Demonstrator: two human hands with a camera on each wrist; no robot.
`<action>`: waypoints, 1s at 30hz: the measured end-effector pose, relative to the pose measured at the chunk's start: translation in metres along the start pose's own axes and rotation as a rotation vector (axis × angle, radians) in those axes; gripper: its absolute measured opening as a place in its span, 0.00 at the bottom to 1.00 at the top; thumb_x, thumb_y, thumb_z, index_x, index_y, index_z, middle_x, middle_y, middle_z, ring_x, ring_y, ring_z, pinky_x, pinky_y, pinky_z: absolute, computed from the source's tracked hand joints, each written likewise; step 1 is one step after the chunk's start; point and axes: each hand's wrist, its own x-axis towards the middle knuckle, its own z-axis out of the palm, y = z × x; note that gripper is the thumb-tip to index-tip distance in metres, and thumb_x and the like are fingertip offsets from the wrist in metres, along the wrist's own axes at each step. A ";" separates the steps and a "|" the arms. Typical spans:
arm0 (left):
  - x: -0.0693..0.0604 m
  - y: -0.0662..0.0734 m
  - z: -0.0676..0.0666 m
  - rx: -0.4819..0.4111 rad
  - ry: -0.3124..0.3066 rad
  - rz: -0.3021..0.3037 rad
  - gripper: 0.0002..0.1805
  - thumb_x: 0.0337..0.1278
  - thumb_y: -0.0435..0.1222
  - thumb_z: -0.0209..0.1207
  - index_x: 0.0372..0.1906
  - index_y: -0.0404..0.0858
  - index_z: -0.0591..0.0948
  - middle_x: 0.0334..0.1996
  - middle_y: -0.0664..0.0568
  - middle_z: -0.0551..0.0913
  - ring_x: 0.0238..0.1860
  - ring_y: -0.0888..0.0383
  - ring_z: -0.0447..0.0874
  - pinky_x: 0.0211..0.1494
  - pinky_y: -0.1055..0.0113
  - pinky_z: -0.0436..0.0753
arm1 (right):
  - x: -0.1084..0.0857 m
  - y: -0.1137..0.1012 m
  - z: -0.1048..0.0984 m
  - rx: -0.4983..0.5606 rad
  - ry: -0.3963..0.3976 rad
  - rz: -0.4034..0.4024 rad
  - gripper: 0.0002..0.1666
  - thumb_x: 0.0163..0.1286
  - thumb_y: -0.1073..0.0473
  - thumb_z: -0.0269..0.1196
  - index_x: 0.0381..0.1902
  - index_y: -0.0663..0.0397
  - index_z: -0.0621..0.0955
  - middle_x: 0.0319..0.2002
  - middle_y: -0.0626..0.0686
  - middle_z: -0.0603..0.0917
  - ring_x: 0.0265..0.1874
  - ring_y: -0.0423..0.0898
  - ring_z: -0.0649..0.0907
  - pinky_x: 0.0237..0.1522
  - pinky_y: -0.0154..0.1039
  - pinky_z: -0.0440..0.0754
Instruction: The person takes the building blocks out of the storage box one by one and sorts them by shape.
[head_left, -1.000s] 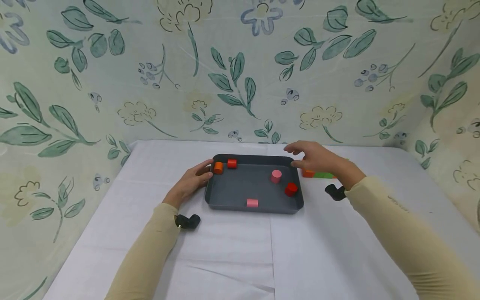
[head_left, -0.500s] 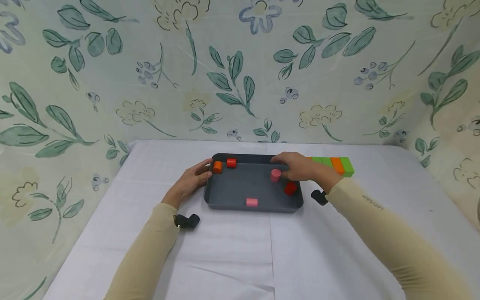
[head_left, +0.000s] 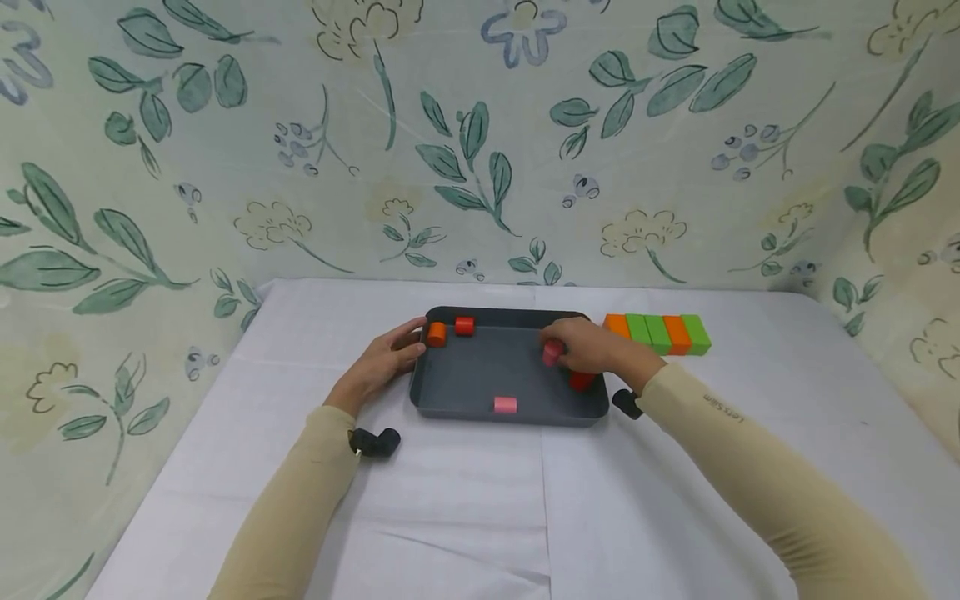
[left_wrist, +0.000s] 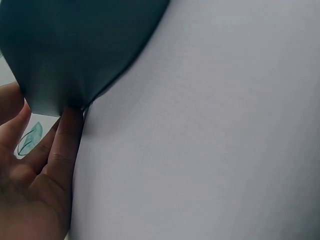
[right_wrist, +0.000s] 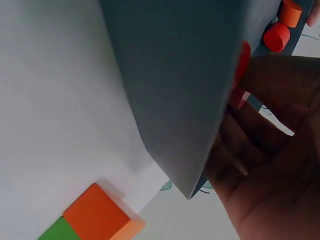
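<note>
Head view: your right hand pinches the pink cylinder inside the right half of the grey tray, which lies on the white-covered bench. Your left hand touches the tray's left end, fingers extended, with a moderate gap between thumb and forefinger. In the tray's far left corner are an orange cylinder and a red cylinder; a pale pink cylinder lies by the near wall; a second red cylinder, at right, is partly covered by your right hand. To the right of the tray runs a row of five blocks: orange, green, green, orange, green.

Left wrist view: the tray's outer wall, obscured in the head view, meets your fingers. Right wrist view: the tray's right outer wall hides part of your grip; of the blocks, only one orange and part of one green appear. Lettering on your right sleeve, legible only in the head view, appears to read "Letsslim".
</note>
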 end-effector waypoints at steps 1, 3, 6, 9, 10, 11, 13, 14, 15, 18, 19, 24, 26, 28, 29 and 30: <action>0.000 0.000 0.000 -0.003 0.003 -0.003 0.35 0.70 0.36 0.55 0.78 0.51 0.59 0.79 0.40 0.55 0.77 0.43 0.60 0.78 0.48 0.66 | 0.000 0.001 0.000 -0.001 0.003 -0.005 0.21 0.65 0.69 0.63 0.57 0.57 0.81 0.52 0.58 0.83 0.46 0.52 0.80 0.56 0.48 0.83; -0.001 0.001 0.001 -0.006 0.005 -0.004 0.34 0.70 0.36 0.55 0.78 0.51 0.59 0.79 0.40 0.55 0.77 0.43 0.60 0.78 0.48 0.66 | 0.001 0.001 0.001 -0.001 0.007 -0.013 0.20 0.66 0.69 0.63 0.56 0.57 0.82 0.51 0.58 0.83 0.46 0.52 0.80 0.55 0.48 0.84; -0.001 0.001 0.002 -0.006 0.006 -0.004 0.34 0.71 0.36 0.55 0.78 0.51 0.59 0.79 0.40 0.55 0.77 0.43 0.60 0.78 0.48 0.66 | 0.001 0.002 0.001 0.009 0.013 -0.014 0.20 0.66 0.68 0.63 0.56 0.57 0.82 0.51 0.58 0.84 0.46 0.51 0.80 0.55 0.48 0.84; 0.000 0.001 0.002 -0.001 0.005 -0.006 0.34 0.71 0.36 0.55 0.78 0.51 0.59 0.79 0.40 0.55 0.77 0.43 0.60 0.78 0.48 0.65 | 0.001 0.003 0.001 0.025 0.028 -0.009 0.20 0.65 0.68 0.63 0.55 0.57 0.82 0.51 0.58 0.84 0.46 0.52 0.80 0.54 0.48 0.84; 0.000 0.001 0.002 0.000 0.007 -0.009 0.34 0.71 0.36 0.55 0.78 0.51 0.59 0.79 0.40 0.55 0.77 0.43 0.60 0.78 0.48 0.65 | 0.001 0.004 0.001 0.031 0.037 -0.008 0.19 0.65 0.68 0.63 0.55 0.57 0.83 0.51 0.58 0.84 0.46 0.52 0.80 0.54 0.48 0.84; 0.000 0.001 0.002 0.001 0.008 -0.010 0.34 0.71 0.36 0.55 0.78 0.51 0.59 0.79 0.40 0.55 0.77 0.43 0.60 0.78 0.48 0.66 | 0.000 0.005 0.001 0.038 0.048 -0.008 0.19 0.65 0.68 0.64 0.55 0.57 0.83 0.51 0.58 0.84 0.46 0.52 0.80 0.54 0.49 0.84; 0.000 0.001 0.002 0.004 0.011 -0.013 0.34 0.71 0.36 0.55 0.78 0.52 0.60 0.79 0.41 0.55 0.77 0.43 0.60 0.78 0.48 0.66 | -0.001 0.008 -0.001 0.049 0.074 -0.013 0.19 0.65 0.68 0.64 0.54 0.56 0.84 0.52 0.58 0.85 0.47 0.53 0.80 0.54 0.49 0.84; 0.000 0.002 0.002 0.003 0.011 -0.013 0.34 0.71 0.36 0.55 0.78 0.52 0.60 0.79 0.41 0.55 0.77 0.43 0.60 0.78 0.49 0.66 | -0.001 0.009 -0.001 0.055 0.087 -0.017 0.19 0.65 0.68 0.64 0.54 0.57 0.84 0.52 0.58 0.85 0.47 0.53 0.80 0.54 0.49 0.84; 0.000 0.002 0.002 0.003 0.012 -0.013 0.34 0.71 0.36 0.55 0.78 0.52 0.60 0.79 0.41 0.55 0.77 0.43 0.60 0.78 0.49 0.66 | -0.003 0.010 -0.003 0.063 0.102 -0.026 0.18 0.64 0.68 0.64 0.53 0.57 0.84 0.51 0.58 0.85 0.46 0.53 0.80 0.53 0.49 0.84; 0.000 0.002 0.001 -0.001 0.011 -0.010 0.34 0.70 0.35 0.55 0.78 0.52 0.60 0.78 0.40 0.55 0.77 0.43 0.61 0.77 0.49 0.67 | -0.008 0.015 -0.008 0.072 0.153 -0.055 0.18 0.64 0.68 0.65 0.52 0.59 0.83 0.50 0.59 0.85 0.44 0.53 0.80 0.50 0.49 0.84; 0.000 0.002 0.001 -0.001 0.012 -0.009 0.34 0.70 0.35 0.55 0.78 0.52 0.60 0.78 0.40 0.56 0.77 0.43 0.61 0.77 0.49 0.67 | -0.011 0.016 -0.009 0.072 0.170 -0.059 0.18 0.63 0.68 0.65 0.53 0.60 0.83 0.50 0.59 0.85 0.45 0.53 0.80 0.50 0.49 0.84; 0.000 0.001 0.000 -0.005 0.010 -0.010 0.34 0.70 0.35 0.55 0.78 0.51 0.60 0.78 0.40 0.56 0.77 0.43 0.60 0.78 0.49 0.66 | -0.027 0.024 -0.021 0.097 0.244 -0.044 0.20 0.65 0.66 0.65 0.56 0.60 0.81 0.50 0.59 0.84 0.45 0.54 0.81 0.48 0.49 0.86; 0.000 0.001 0.001 -0.008 0.010 -0.012 0.34 0.70 0.35 0.55 0.78 0.51 0.59 0.78 0.40 0.56 0.77 0.43 0.60 0.78 0.49 0.66 | -0.037 0.028 -0.027 0.121 0.268 -0.023 0.21 0.66 0.64 0.64 0.57 0.60 0.81 0.50 0.59 0.83 0.46 0.55 0.80 0.47 0.49 0.86; 0.001 0.001 0.001 -0.005 0.010 -0.011 0.34 0.70 0.36 0.55 0.78 0.51 0.59 0.78 0.41 0.56 0.77 0.43 0.60 0.78 0.49 0.66 | -0.048 0.033 -0.032 0.128 0.291 -0.006 0.22 0.67 0.64 0.63 0.58 0.59 0.80 0.50 0.59 0.82 0.47 0.55 0.80 0.46 0.49 0.86; 0.001 0.001 0.001 -0.004 0.010 -0.010 0.35 0.70 0.36 0.56 0.78 0.51 0.59 0.78 0.41 0.56 0.77 0.43 0.60 0.78 0.49 0.66 | -0.054 0.036 -0.033 0.130 0.302 0.002 0.22 0.67 0.64 0.62 0.59 0.59 0.80 0.50 0.60 0.82 0.47 0.56 0.81 0.46 0.49 0.87; 0.001 0.001 0.001 -0.005 0.009 -0.008 0.35 0.70 0.36 0.56 0.78 0.51 0.59 0.78 0.41 0.56 0.77 0.43 0.60 0.78 0.49 0.66 | -0.060 0.039 -0.034 0.134 0.310 0.012 0.22 0.67 0.65 0.62 0.59 0.59 0.80 0.50 0.60 0.81 0.47 0.56 0.81 0.46 0.50 0.87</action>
